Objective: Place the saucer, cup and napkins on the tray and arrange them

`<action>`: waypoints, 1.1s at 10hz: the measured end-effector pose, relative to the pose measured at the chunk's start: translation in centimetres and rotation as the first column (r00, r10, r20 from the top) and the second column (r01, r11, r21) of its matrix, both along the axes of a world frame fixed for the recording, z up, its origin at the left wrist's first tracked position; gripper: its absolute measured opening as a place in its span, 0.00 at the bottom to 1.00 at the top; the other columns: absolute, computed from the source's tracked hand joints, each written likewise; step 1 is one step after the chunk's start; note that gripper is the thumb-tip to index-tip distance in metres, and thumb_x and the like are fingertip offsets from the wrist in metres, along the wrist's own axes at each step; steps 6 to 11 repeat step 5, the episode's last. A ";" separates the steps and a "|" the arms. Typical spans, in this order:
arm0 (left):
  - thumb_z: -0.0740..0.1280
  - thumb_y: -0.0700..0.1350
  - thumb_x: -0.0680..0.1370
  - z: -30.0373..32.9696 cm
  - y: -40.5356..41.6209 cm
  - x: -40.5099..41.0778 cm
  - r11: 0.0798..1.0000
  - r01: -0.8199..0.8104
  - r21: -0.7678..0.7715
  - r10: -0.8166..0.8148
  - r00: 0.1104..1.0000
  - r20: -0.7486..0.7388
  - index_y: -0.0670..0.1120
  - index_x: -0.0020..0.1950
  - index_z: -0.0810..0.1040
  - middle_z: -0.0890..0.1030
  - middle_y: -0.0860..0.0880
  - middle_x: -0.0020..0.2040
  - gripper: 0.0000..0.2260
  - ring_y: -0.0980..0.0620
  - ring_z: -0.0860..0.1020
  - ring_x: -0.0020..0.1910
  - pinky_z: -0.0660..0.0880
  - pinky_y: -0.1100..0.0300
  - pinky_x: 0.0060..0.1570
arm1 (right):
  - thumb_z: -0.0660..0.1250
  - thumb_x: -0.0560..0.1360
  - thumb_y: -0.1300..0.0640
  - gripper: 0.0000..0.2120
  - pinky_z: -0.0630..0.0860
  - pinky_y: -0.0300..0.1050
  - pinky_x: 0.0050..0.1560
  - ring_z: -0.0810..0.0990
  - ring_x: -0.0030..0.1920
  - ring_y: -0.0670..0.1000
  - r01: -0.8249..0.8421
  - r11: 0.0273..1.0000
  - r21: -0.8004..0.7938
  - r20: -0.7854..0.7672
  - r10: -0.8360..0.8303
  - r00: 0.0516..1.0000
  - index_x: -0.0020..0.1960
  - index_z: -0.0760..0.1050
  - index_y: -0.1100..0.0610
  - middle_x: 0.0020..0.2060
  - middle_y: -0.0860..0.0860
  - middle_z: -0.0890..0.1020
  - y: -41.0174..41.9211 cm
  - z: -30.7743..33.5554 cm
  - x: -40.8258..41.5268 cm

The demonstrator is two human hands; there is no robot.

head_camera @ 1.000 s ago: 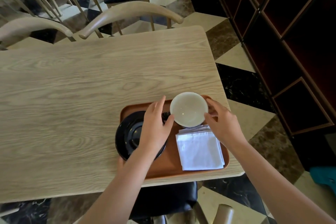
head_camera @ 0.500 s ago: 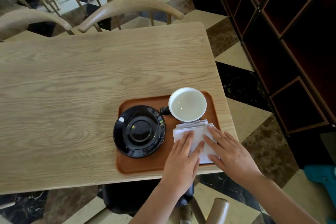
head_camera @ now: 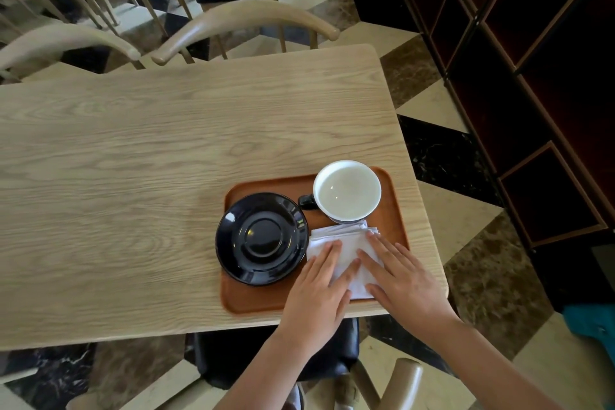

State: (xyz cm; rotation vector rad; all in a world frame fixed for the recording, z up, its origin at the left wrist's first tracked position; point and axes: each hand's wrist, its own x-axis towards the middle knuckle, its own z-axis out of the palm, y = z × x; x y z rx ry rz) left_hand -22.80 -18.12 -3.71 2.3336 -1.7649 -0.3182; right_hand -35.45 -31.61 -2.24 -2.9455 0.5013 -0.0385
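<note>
On the pale wooden table [head_camera: 139, 176], the rounded brown wooden tray [head_camera: 256, 304] sits at the near right corner and carries all three items. The glossy black round saucer [head_camera: 261, 238] overhangs the tray's left rim. My left hand [head_camera: 319, 293] lies flat, fingers spread, on the stack of white folded napkins [head_camera: 346, 240]; my right hand [head_camera: 399, 280] likewise presses them, pinching nothing. The white-lined cup with black handle [head_camera: 346, 191] stands beyond, touching the napkins' far edge. Judgement: placing is complete, arranging in hand. Next, square the fanned napkin edges without nudging the cup. Curved wooden chair backs [head_camera: 246, 18] beyond obstruct nothing.
</note>
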 end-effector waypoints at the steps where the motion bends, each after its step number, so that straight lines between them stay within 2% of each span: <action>1: 0.58 0.49 0.78 0.0 -0.1 0.0 1.000 0.006 0.008 -0.006 1.000 -0.002 0.52 0.73 0.60 0.60 0.41 0.75 0.22 0.45 0.57 0.74 0.59 0.49 0.69 | 0.78 0.62 0.54 0.27 0.77 0.56 0.57 0.76 0.62 0.57 0.019 1.000 0.004 -0.015 -0.019 1.000 0.59 0.78 0.58 0.63 0.61 0.76 0.1 0.2 0.1; 3: 0.54 0.50 0.80 0.6 -0.3 0.4 0.992 0.038 0.116 -0.033 0.998 -0.046 0.52 0.74 0.54 0.51 0.41 0.77 0.22 0.45 0.49 0.75 0.49 0.51 0.72 | 0.80 0.59 0.51 0.28 0.78 0.53 0.54 0.79 0.59 0.56 0.042 0.999 -0.004 -0.098 -0.042 0.994 0.57 0.79 0.57 0.61 0.60 0.78 0.4 1.3 0.7; 4: 0.54 0.49 0.80 1.6 -0.5 0.9 0.977 0.059 0.202 -0.052 0.998 -0.043 0.49 0.74 0.54 0.51 0.41 0.77 0.23 0.45 0.50 0.75 0.51 0.50 0.72 | 0.72 0.69 0.47 0.27 0.71 0.52 0.64 0.73 0.66 0.55 0.055 0.998 0.006 -0.234 -0.052 0.971 0.65 0.73 0.53 0.68 0.58 0.72 0.5 2.5 1.5; 5: 0.55 0.49 0.80 3.2 -0.8 1.3 0.972 0.061 0.227 -0.045 0.996 -0.075 0.47 0.74 0.54 0.55 0.42 0.76 0.23 0.44 0.54 0.74 0.55 0.50 0.71 | 0.56 0.78 0.46 0.23 0.56 0.50 0.72 0.59 0.73 0.52 0.076 0.995 0.064 -0.331 -0.050 0.942 0.72 0.60 0.50 0.74 0.52 0.60 0.1 3.5 2.5; 11: 0.55 0.49 0.80 3.2 -0.8 1.3 0.972 0.061 0.227 -0.045 0.996 -0.075 0.47 0.74 0.54 0.55 0.42 0.76 0.23 0.44 0.54 0.74 0.55 0.50 0.71 | 0.56 0.78 0.46 0.23 0.56 0.50 0.72 0.59 0.73 0.52 0.076 0.995 0.064 -0.331 -0.050 0.942 0.72 0.60 0.50 0.74 0.52 0.60 0.1 3.5 2.5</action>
